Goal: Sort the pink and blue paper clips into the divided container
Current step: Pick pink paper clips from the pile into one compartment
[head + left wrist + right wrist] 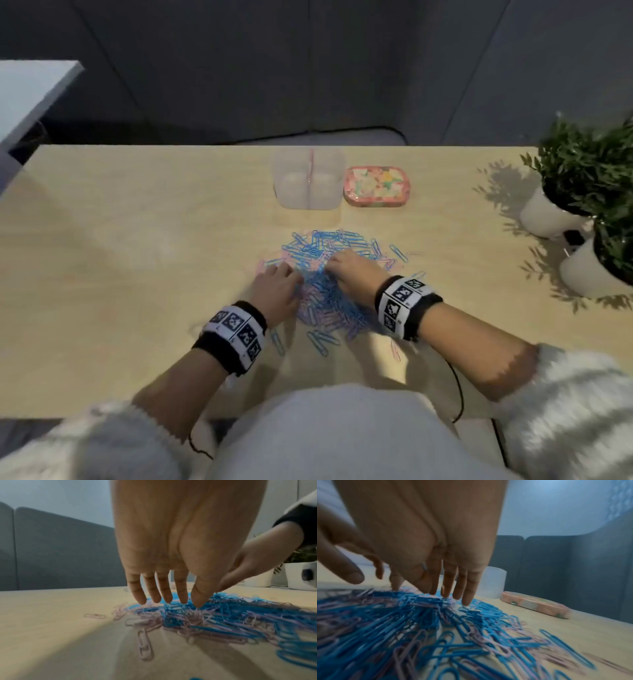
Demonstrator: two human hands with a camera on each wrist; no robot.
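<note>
A mixed heap of blue and pink paper clips [329,284] lies spread on the wooden table in front of me. My left hand [279,284] rests on the heap's left edge, its straight fingers [164,595] touching the clips [214,618]. My right hand [349,269] lies on the heap's right part, straight fingers [467,593] pressing down on the clips [419,622]. Neither hand holds a clip. The clear divided container [310,178], with a pink partition down its middle, stands behind the heap and looks bare inside.
A pink patterned tin [376,186] sits right of the container. Two potted plants in white pots [555,212] stand at the table's right end. Stray clips lie around the heap. A dark cable [457,394] hangs off the near edge.
</note>
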